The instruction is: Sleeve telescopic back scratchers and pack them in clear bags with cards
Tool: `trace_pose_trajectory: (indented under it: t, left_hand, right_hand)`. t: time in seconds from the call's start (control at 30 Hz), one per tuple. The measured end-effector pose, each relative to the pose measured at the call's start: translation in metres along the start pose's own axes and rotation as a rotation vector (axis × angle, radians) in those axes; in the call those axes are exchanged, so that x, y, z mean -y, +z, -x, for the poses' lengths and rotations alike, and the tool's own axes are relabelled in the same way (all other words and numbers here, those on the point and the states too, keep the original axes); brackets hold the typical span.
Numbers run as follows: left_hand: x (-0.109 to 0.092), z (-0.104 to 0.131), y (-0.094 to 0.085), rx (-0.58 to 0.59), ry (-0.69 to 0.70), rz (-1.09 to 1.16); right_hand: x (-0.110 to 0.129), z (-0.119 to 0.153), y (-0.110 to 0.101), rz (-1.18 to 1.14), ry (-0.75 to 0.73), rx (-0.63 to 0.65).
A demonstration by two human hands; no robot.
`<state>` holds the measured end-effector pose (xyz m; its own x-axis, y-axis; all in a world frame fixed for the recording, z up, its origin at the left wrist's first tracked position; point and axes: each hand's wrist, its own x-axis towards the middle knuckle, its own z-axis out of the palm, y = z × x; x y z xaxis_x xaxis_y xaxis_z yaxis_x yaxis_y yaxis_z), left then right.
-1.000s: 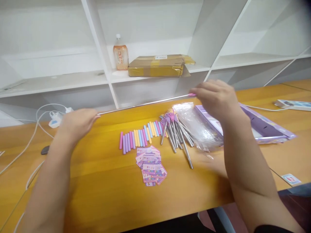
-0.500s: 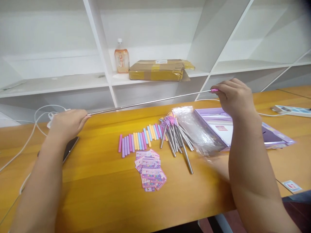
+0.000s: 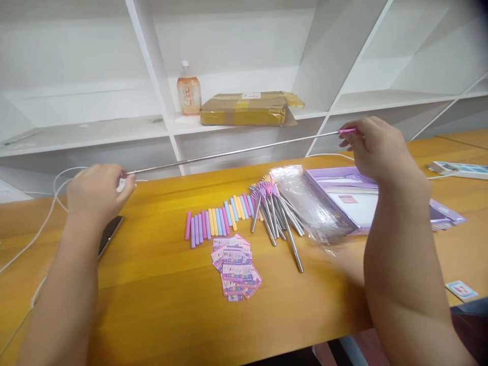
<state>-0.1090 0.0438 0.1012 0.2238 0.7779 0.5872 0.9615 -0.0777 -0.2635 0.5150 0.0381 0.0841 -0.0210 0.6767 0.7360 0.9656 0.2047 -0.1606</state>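
Note:
A long, thin telescopic metal stick [image 3: 232, 152], drawn out, stretches between my two hands above the table. My left hand [image 3: 97, 195] pinches its left end, and that tip is partly hidden by the fingers. At the other end, my right hand [image 3: 375, 145] grips a pink piece [image 3: 346, 131]. Below lies a pile of shorter metal sticks [image 3: 280, 216] with small hand-shaped heads [image 3: 269, 189] in pink, purple and yellow. Left of them runs a row of coloured sticks [image 3: 213, 222] in pink, purple, yellow and blue. Printed cards [image 3: 236, 267] overlap in a stack nearer me.
Right of the pile lie a clear plastic bag [image 3: 310, 203] and an open purple box [image 3: 331, 198]. A phone [image 3: 110, 234] and white cables [image 3: 51, 213] are at left. The shelf behind carries a bottle [image 3: 189, 94] and a taped carton [image 3: 246, 109]. One card [image 3: 461, 290] lies far right.
My right hand has moved right and slightly up with the pink end, and my left hand slightly left. The span of stick between them has grown longer. The things on the table stay put.

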Motion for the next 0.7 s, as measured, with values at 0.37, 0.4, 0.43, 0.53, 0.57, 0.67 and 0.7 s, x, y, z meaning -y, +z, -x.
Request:
trace_pose_trajectory:
  t: [0.37, 0.4, 0.43, 0.53, 0.57, 0.67, 0.7]
  left_hand:
    - [0.001, 0.004, -0.002, -0.119, -0.130, 0.064]
    - [0.002, 0.005, -0.002, -0.119, -0.135, 0.062]
    - [0.002, 0.005, -0.002, -0.117, -0.140, 0.059]
    - [-0.002, 0.007, -0.006, -0.101, -0.146, 0.056]
    - [-0.006, 0.008, -0.008, -0.094, -0.145, 0.059]
    - [-0.023, 0.011, -0.013, -0.084, -0.121, 0.084]
    - [-0.031, 0.013, -0.015, -0.083, -0.112, 0.095]
  right_hand:
    - [0.021, 0.000, -0.005, 0.135, 0.130, 0.082]
    - [0.021, 0.001, -0.006, 0.142, 0.113, 0.083]
    - [0.020, 0.001, -0.007, 0.145, 0.102, 0.077]
    - [0.019, 0.000, -0.009, 0.138, 0.063, 0.045]
    - [0.020, -0.001, -0.009, 0.126, 0.037, 0.033]
    - [0.031, -0.003, -0.005, 0.074, -0.070, 0.016]
    - [0.040, -0.003, -0.002, 0.054, -0.103, 0.019]
